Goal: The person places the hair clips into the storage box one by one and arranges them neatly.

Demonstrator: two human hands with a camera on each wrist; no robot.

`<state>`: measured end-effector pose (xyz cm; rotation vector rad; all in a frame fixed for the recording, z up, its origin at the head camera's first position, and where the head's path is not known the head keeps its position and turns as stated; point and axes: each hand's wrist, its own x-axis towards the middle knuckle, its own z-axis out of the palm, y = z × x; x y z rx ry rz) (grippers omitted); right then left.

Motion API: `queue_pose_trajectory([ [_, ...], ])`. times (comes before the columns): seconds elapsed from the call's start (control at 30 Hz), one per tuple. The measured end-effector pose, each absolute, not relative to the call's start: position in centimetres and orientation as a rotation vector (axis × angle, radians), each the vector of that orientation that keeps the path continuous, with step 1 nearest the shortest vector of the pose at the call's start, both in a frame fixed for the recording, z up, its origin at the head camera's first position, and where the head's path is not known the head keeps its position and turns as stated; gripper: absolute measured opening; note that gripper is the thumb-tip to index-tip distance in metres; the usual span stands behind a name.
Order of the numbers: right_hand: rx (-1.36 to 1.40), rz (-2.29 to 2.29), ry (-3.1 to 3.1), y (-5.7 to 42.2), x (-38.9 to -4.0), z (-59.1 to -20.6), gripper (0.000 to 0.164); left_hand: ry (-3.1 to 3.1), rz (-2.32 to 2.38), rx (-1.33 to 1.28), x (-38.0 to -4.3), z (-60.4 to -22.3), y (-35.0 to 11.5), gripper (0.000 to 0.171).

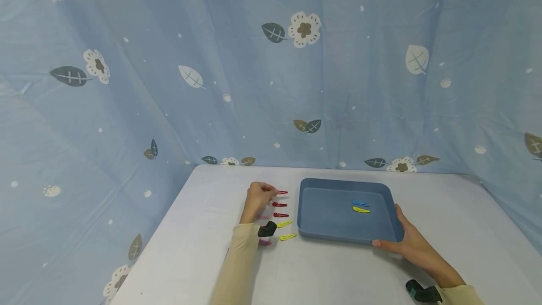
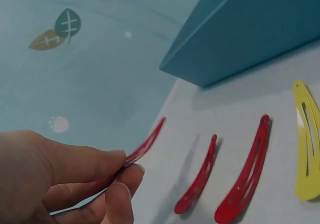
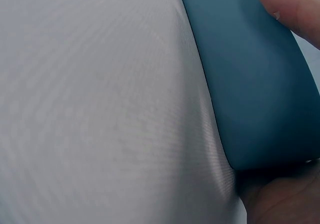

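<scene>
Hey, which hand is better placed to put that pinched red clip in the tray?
Probably the left hand: it pinches the red clip just left of the blue tray. The right hand holds the tray's near right corner, away from the clip.

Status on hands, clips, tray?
Left hand pinches red clip. Right hand holds tray's near right corner. Blue clip, yellow clip in tray. No obstacle seen between red clip and tray.

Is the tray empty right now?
Not empty: a blue clip and a yellow clip lie inside the tray, right of its middle.
</scene>
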<state>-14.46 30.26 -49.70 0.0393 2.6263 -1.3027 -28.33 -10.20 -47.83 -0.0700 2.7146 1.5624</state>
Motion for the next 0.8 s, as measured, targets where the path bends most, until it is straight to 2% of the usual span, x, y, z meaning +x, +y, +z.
queue_pose_trajectory([
  [0.53, 0.038, -1.265, 2.647, 30.4, -14.5, -49.7, 0.134, 2.568, 1.649, 0.032, -28.3, -46.8, -9.9, 0.018],
  [0.8, 0.040, -1.254, 2.643, 30.4, -14.5, -49.6, 0.134, 2.445, 1.693, 0.001, -28.0, -46.1, -9.5, 0.018],
])
